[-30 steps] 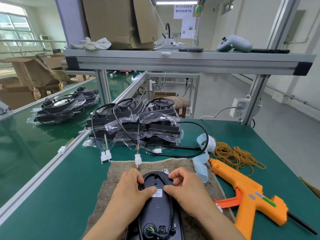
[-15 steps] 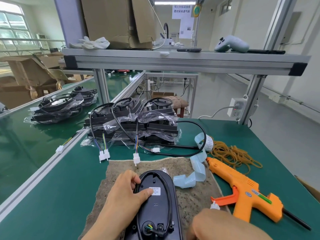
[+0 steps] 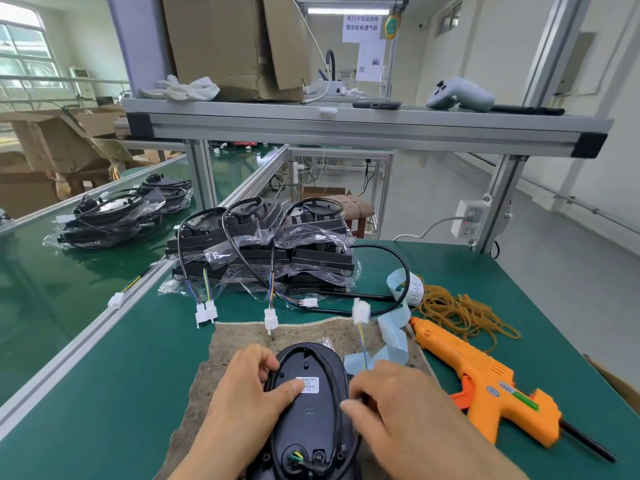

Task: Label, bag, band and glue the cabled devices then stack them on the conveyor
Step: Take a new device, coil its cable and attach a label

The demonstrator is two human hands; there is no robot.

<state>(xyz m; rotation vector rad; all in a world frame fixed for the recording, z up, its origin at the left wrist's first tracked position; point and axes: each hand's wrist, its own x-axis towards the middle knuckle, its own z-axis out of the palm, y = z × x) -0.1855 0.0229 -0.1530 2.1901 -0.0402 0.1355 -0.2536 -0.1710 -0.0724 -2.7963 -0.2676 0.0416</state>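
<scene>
The black oval device (image 3: pixel 311 414) lies back-up on a brown mat (image 3: pixel 239 341) at the near edge of the green tabletop (image 3: pixel 131 368), long axis running 6 to 12 o'clock. A white label (image 3: pixel 309 385) sits on its upper half.

The left hand (image 3: pixel 247 405) comes in from 7 o'clock. Its grip is closed on the device: the fingers curl over the left rim and the thumb presses the label's left end.

The right hand (image 3: pixel 408 422) comes in from 5 o'clock and lies against the device's right rim. Its grip is closed, fingertips pinching the thin cable (image 3: pixel 363 344). The cable rises from the fingers toward 12 o'clock, and its white connector (image 3: pixel 361 311) is in the air above the mat.

Seen from the device:
- 3 o'clock: an orange glue gun (image 3: pixel 479 379) lying on its side, nozzle toward 11 o'clock.
- 2 o'clock: loose tan rubber bands (image 3: pixel 460 313), just beyond the gun's nozzle.
- 1 o'clock: a pale blue backing strip (image 3: pixel 394 336), curling across the mat's far right corner.
- 12 o'clock: a stack of bagged devices (image 3: pixel 263 252) on the tabletop, leads and connectors hanging toward the mat.
- 10 o'clock: the green conveyor (image 3: pixel 45 292), carrying more bagged units (image 3: pixel 114 218).
</scene>
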